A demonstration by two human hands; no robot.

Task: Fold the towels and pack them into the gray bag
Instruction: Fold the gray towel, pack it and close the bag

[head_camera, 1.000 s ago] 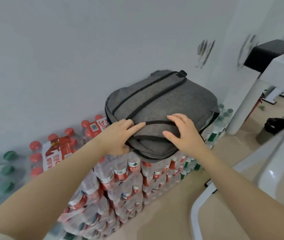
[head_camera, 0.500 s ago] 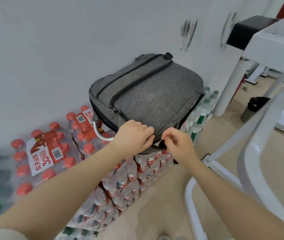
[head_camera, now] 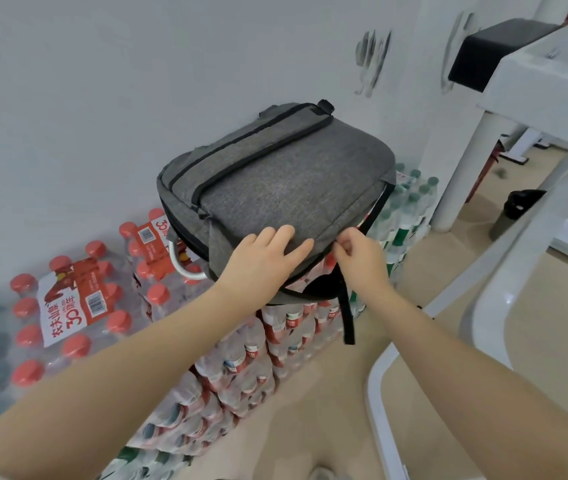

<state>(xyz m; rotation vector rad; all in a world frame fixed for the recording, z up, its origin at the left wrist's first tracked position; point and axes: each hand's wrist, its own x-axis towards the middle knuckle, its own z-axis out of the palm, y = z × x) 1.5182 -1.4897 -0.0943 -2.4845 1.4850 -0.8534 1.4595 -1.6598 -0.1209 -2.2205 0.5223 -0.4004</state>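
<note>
The gray bag point(head_camera: 286, 181), a backpack with black zip lines, lies flat on a stack of shrink-wrapped water bottle packs point(head_camera: 251, 358). My left hand point(head_camera: 262, 261) rests on the bag's near edge with fingers spread and fairly straight. My right hand point(head_camera: 358, 258) pinches something small at the bag's near right edge, probably a zipper pull; the item itself is hidden by the fingers. A black strap point(head_camera: 346, 306) hangs down below that hand. No towels are in view.
Red-capped bottle packs point(head_camera: 78, 306) lie on the floor at left, green-capped packs point(head_camera: 410, 202) behind the bag at right. A white wall stands behind. A white frame with a leg point(head_camera: 462, 174) and a white curved rail point(head_camera: 504, 306) fill the right side. A dark bin point(head_camera: 518, 209) sits beyond.
My left hand went from curled at the bag's front edge to lying flat on top. The right hand keeps its pinch and has shifted right along the edge. A black strap now dangles.
</note>
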